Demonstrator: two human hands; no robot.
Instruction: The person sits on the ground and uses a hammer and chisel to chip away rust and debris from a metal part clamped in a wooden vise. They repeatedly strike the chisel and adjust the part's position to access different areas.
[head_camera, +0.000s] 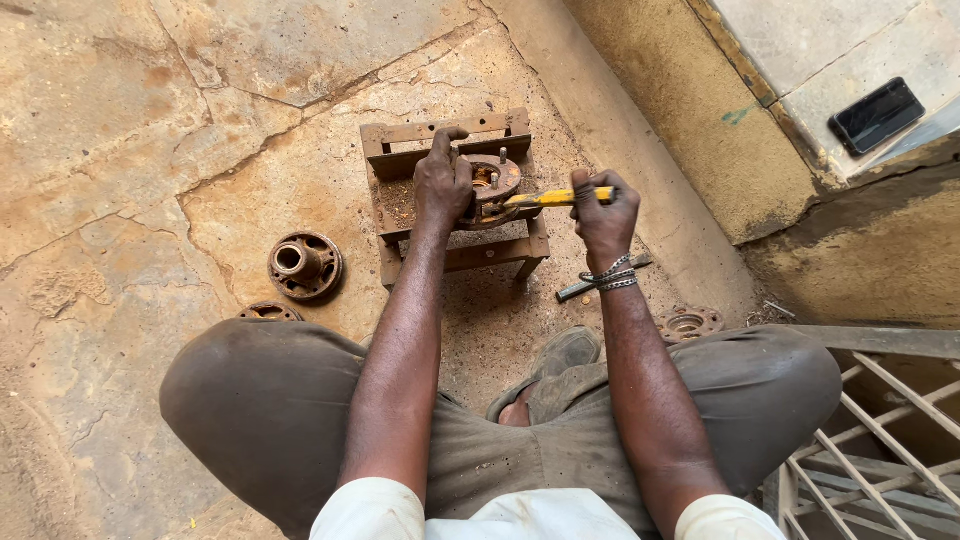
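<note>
Rust-brown steel everywhere. The wheel hub (492, 185) sat on top of a small metal stand (455, 255) on the cracked stone floor (150, 120), just ahead of the seated person's knees. The left hand (443, 185) was pressed down over the hub's left side, fingers curled around its rim — closed on it, steadying it. The right hand (603, 215) was fisted around the yellow handle of a tool (555, 198), whose far end reached in to the hub's near edge.

Judged by its thick flange and studs, the hub would be heavy and rigid, gritty with rust rather than slick; the rim of the flange looked the surest place to take hold, clear of the upright studs. The stand seemed light by comparison and might shift under a hard push.

A second hub (305, 265) lay on the floor to the left, well apart from the stand. Another rusty disc (268, 311) was half cut off by the left knee, and a flange (688, 322) sat by the right knee. A dark bar (603, 279) lay on the floor under the right wrist. A black phone (877, 115) rested on the ledge at upper right.

The tool's working tip was hidden against the hub — its kind could not be told. The hub's far side lay behind the left hand.
</note>
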